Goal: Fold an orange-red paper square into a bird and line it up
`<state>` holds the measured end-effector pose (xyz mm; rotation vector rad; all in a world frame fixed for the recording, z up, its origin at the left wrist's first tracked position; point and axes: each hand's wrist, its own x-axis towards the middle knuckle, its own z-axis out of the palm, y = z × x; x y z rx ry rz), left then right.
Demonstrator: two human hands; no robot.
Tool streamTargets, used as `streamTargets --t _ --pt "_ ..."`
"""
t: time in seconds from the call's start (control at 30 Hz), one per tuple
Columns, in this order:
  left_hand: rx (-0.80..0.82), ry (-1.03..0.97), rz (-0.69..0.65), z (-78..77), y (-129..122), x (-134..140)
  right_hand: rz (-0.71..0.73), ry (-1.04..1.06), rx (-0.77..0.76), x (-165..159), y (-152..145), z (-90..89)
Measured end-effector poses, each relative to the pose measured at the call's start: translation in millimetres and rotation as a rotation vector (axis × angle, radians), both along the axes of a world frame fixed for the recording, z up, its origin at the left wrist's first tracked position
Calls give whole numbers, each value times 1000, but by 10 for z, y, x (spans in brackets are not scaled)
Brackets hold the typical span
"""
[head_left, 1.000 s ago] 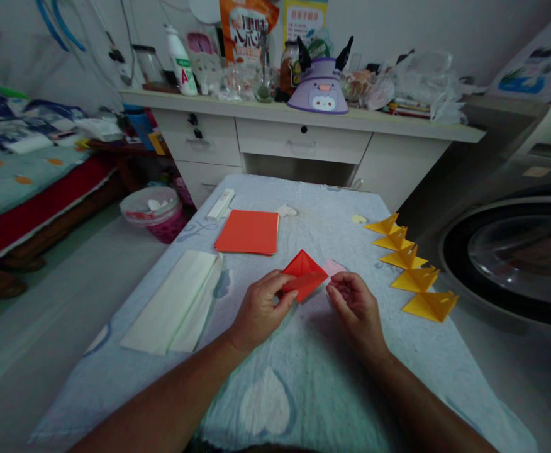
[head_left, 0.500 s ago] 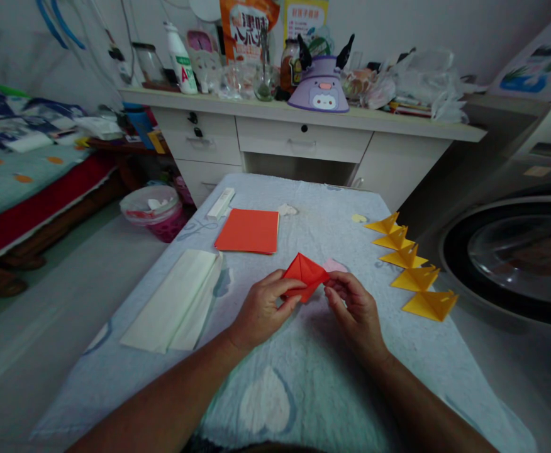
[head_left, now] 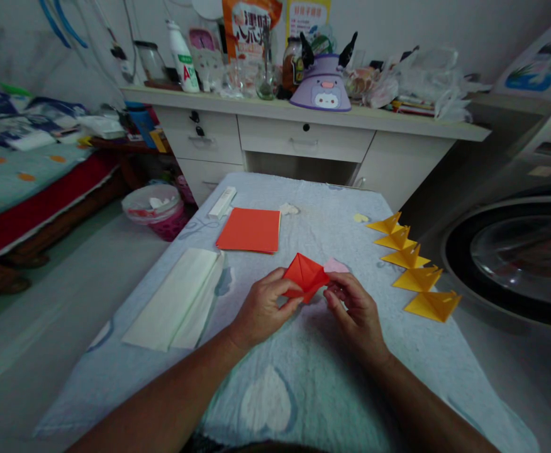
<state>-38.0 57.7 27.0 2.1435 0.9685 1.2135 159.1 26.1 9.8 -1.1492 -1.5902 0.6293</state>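
A small piece of folded red paper (head_left: pixel 305 274), creased into a diamond-like shape, is held up just above the table between both hands. My left hand (head_left: pixel 268 306) pinches its left and lower side, thumb in front. At its right corner, my right hand (head_left: pixel 351 302) grips the edge with curled fingers; the fingertips there are partly hidden. Behind it lies a flat stack of red paper squares (head_left: pixel 250 230). Several folded yellow paper pieces (head_left: pixel 433 306) stand in a column along the table's right side.
A folded pale green-white sheet (head_left: pixel 174 301) lies to the left, and a narrow white box (head_left: pixel 222 202) near the far left edge. The table wears a blue patterned cloth (head_left: pixel 266 402). Beyond are a cluttered white desk (head_left: pixel 304 148), a pink bin (head_left: pixel 155 211) and a washing machine (head_left: pixel 516 251).
The left thumb has shifted slightly lower on the red paper, so more of its creased face shows. Both hands stay in nearly the same place; the camera view moved a little.
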Motion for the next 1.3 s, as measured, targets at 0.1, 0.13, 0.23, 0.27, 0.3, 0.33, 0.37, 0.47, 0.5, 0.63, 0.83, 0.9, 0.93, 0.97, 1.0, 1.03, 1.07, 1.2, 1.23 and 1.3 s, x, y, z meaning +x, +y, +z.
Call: streamTargets --t 0.1,0.13,0.23,0.27,0.3,0.33,0.37,0.47,0.5,0.63,0.83,0.9,0.93,0.97,1.0,1.03,1.07,1.2,1.23,1.3 --pt "-3 3 -14 -9 1 -10 5 -8 2 -3 -1 3" --pt "-9 6 -21 -14 1 -15 5 -11 3 -4 -2 7" --pt "-37 18 -25 -28 2 -23 9 -23 10 -8 -1 19" --pt "-47 19 -23 -32 3 -24 12 -29 11 -9 -1 21" --pt "-58 16 -21 -35 4 -24 13 -34 12 -10 -1 23" --pt "-69 9 -22 -38 5 -23 12 -38 11 -11 0 25" --pt "-81 1 -27 -41 6 -21 11 -42 9 -12 0 26" --pt "-118 -22 -54 -50 12 -16 10 -53 9 -14 1 34" --pt "-129 -24 -57 -52 13 -15 10 -58 14 -15 1 38" --pt "-151 -2 -50 -39 10 -19 8 -74 32 -16 -3 48" --pt "-178 3 -78 11 -8 -37 26 -74 30 -22 -15 55" --pt "-203 7 -87 11 -9 -45 32 -76 35 -25 -17 55" --pt "-218 9 -91 7 -7 -48 36 -75 34 -26 -17 54" --pt "-238 10 -94 2 -4 -50 38 -73 30 -26 -17 51" --pt "-256 8 -97 -4 -1 -52 40 -71 25 -25 -17 47" --pt "-273 7 -103 -9 3 -54 39 -68 21 -24 -16 42" --pt "-287 7 -113 -14 7 -56 36 -68 19 -22 -16 37" --pt "-306 4 -165 -9 16 -65 24 -85 33 -21 -18 35" --pt "-306 -2 -170 -3 17 -66 24 -88 39 -24 -19 40" --pt "-308 -13 -164 12 15 -63 18 -91 52 -30 -21 52"
